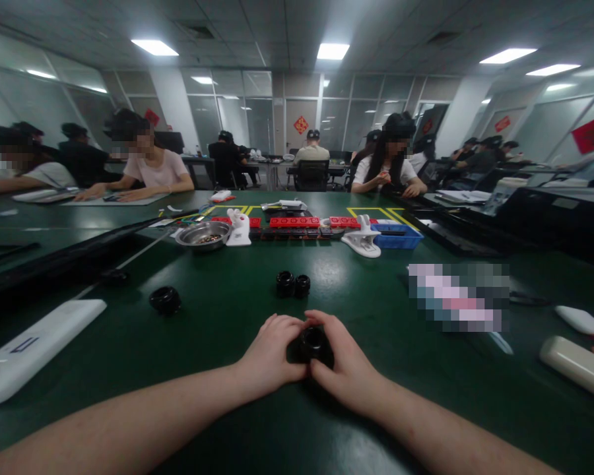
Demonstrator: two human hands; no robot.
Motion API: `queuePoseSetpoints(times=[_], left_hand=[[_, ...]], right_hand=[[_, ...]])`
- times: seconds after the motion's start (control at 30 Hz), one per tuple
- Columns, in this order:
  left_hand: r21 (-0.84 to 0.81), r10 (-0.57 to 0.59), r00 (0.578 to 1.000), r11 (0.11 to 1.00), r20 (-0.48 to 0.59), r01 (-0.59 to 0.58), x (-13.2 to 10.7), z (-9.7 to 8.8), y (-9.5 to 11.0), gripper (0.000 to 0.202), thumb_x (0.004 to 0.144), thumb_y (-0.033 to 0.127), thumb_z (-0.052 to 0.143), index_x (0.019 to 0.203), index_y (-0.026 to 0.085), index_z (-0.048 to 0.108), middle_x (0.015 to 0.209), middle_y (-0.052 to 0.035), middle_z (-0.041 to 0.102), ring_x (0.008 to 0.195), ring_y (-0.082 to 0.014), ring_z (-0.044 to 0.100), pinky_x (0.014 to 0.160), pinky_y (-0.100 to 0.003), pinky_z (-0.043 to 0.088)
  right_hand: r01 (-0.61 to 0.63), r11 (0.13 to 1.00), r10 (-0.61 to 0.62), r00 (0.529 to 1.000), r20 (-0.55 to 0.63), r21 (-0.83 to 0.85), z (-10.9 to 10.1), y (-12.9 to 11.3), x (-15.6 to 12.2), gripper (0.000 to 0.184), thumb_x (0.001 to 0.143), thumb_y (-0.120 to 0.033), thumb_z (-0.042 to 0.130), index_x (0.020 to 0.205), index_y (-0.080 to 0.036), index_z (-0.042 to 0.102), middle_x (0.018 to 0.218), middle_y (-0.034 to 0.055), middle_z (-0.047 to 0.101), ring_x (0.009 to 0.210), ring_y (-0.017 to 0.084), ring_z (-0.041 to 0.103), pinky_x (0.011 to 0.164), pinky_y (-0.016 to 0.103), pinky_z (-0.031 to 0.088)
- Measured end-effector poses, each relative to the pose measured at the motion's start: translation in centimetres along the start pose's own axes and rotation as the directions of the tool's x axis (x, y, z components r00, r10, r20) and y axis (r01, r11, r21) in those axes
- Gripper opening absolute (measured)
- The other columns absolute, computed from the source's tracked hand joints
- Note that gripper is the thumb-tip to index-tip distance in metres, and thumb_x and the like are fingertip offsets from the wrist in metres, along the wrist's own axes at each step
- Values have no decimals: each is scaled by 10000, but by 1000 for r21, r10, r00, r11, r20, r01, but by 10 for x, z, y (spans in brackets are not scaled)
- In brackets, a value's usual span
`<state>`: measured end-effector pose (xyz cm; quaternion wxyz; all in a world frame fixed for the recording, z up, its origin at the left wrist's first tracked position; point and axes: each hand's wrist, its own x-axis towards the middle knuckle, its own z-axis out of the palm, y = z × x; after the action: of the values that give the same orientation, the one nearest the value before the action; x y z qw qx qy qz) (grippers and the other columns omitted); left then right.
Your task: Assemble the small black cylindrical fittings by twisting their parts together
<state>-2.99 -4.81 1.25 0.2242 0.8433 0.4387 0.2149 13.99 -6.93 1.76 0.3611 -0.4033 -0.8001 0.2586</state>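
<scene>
On the green table, both my hands close around one small black round part. My left hand grips its left side with curled fingers. My right hand wraps its right side, thumb over the top edge. A pair of similar black round parts stands just beyond my hands. Another black ring-shaped part lies further left.
A metal bowl, white clip stands, a blue tray and red-and-black strips sit mid-table. A white power bank lies at left, white devices at right. Other people sit at the far sides.
</scene>
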Motion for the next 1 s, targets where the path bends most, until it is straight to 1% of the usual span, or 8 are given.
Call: queuePoseSetpoints(times=[0.13,0.27,0.4,0.57,0.67,0.77,0.9,1.0], left_hand=[[8,14,1000,1000,-3,-14,0,0,-1,413,578,277,711,965,180,605,1077,-61,589,1029,-254,495,981,-428,296],[13,22,1000,1000,0,-22,0,0,-2,411,574,279,716,955,170,606,1072,-72,588,1021,-256,496,975,-429,299],[13,14,1000,1000,-1,-14,0,0,-1,407,575,231,699,967,181,604,1070,-61,586,1024,-247,496,988,-429,280],[10,29,1000,1000,-9,-29,0,1,-2,415,579,231,694,980,186,599,1059,-52,590,1014,-242,498,972,-415,302],[20,17,1000,1000,1,-18,0,0,-3,426,571,271,712,973,188,598,1070,-56,585,1021,-252,494,987,-433,279],[20,7,1000,1000,21,-7,0,-1,-3,444,578,291,710,995,194,592,1085,-61,578,1034,-260,486,985,-444,278],[10,9,1000,1000,18,-9,-1,-1,-1,434,586,259,689,1005,205,589,1085,-56,576,1033,-260,489,995,-453,260],[17,15,1000,1000,9,-15,-1,-1,0,442,585,233,677,1016,194,583,1082,-61,578,1034,-256,488,1000,-444,260]], right_hand=[[-48,998,48,999,0,-31,0,2,0,698,647,-148,600,1275,-170,296,1255,128,426,1168,261,399,989,462,318],[-152,983,145,987,-72,-103,7,-1,3,708,605,-298,708,1211,-146,374,1137,134,495,1072,291,462,929,489,363],[-183,978,175,981,-84,-100,9,-3,3,506,650,-197,629,1119,-162,444,987,89,549,954,258,525,878,471,405],[-93,995,92,996,-17,-26,6,2,-1,649,617,-85,549,1222,-196,343,1141,92,506,1089,251,468,964,474,337],[-114,993,113,993,-30,-29,6,2,-1,673,636,-179,624,1240,-194,329,1189,111,469,1114,271,448,958,485,339],[-149,988,146,987,-64,-42,9,1,2,648,620,-253,682,1193,-199,385,1115,99,505,1051,275,486,911,478,383],[-138,990,135,988,-72,-42,9,1,2,535,653,-161,607,1150,-198,415,1024,78,545,989,247,519,894,460,404],[-64,998,63,998,-31,-18,7,2,-1,625,633,-83,542,1217,-203,354,1113,86,522,1067,239,485,951,455,363]])
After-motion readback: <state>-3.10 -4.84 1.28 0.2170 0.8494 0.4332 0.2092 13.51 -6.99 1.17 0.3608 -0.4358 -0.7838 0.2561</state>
